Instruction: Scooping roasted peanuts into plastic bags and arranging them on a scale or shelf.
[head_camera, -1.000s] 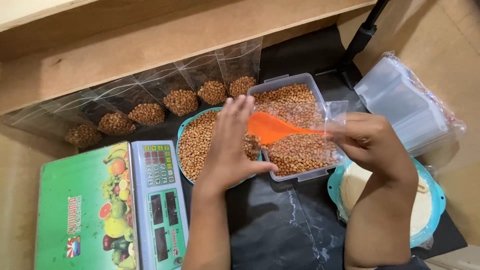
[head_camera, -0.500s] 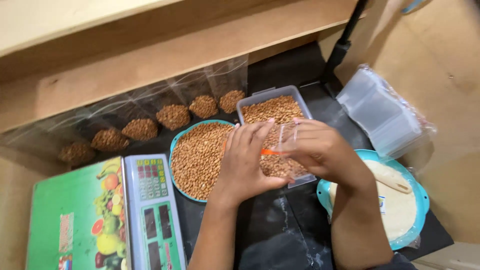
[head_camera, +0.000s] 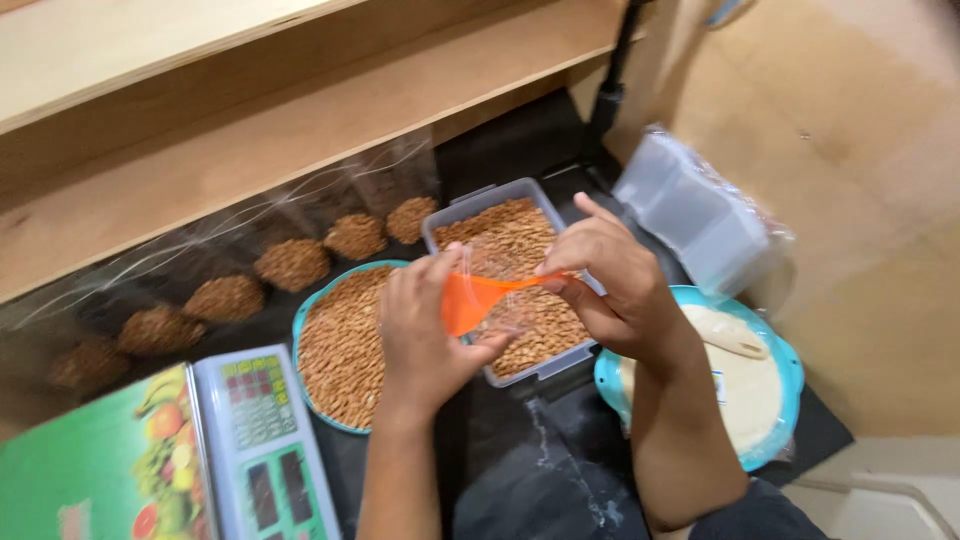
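Note:
My right hand (head_camera: 612, 287) pinches the thin handle of an orange plastic scoop (head_camera: 468, 299). The scoop's bowl points left, over a clear rectangular tub (head_camera: 545, 368) full of brown peanuts. My left hand (head_camera: 425, 335) is closed on the edge of a small clear plastic bag (head_camera: 505, 275), right beside the scoop's bowl. The bag is faint and seems to lie around the scoop; I cannot tell how far in the scoop is. A teal bowl (head_camera: 299, 335) of peanuts sits just left of the tub, partly under my left hand.
Several clear bags of peanuts (head_camera: 291, 264) lean against a wooden ledge at the back. A weighing scale with a green fruit-printed platform (head_camera: 262, 440) is at the lower left. A stack of empty clear bags (head_camera: 690, 212) and a teal plate (head_camera: 775, 440) lie to the right. A black stand pole (head_camera: 610, 92) rises behind.
The view has swung, so everything sits lower and further left. My hands came together over the tub, and the scoop, briefly hidden between them, shows again.

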